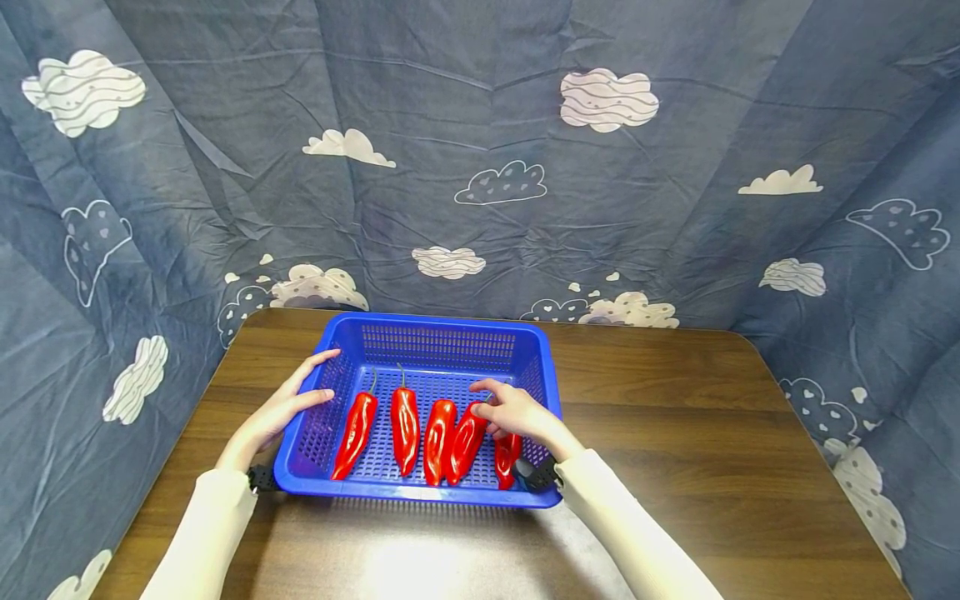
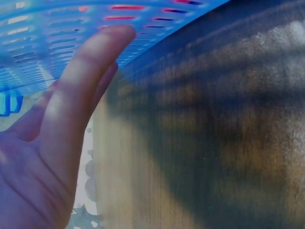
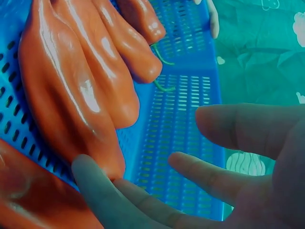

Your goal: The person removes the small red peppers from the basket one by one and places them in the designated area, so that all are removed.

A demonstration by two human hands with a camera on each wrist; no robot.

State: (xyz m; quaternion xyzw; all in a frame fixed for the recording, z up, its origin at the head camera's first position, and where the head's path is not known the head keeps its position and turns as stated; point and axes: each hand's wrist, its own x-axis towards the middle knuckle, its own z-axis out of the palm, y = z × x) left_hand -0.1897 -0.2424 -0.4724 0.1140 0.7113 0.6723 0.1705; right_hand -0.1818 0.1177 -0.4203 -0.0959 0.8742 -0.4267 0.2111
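Observation:
A blue plastic basket (image 1: 416, 493) with perforated walls holds several glossy red peppers. One pepper (image 1: 356, 435) lies at the left, a second pepper (image 1: 405, 431) beside it, and two more lie side by side further right. My left hand (image 1: 281, 408) rests at the basket's left rim, fingers extended; its thumb (image 2: 71, 90) shows near the slotted wall. My right hand (image 1: 517, 412) is inside the basket over the upper end of a pepper (image 1: 467, 446). Its fingers are spread, one fingertip (image 3: 88, 169) at that pepper's end. The rightmost pepper (image 1: 507, 458) is partly hidden under this hand.
The basket stands on a brown wooden table (image 1: 675, 433), whose surface extends to the right and in front. Behind the table hangs a blue-grey curtain (image 1: 420, 200) with cloud prints. Green stems (image 3: 164, 87) show on some peppers.

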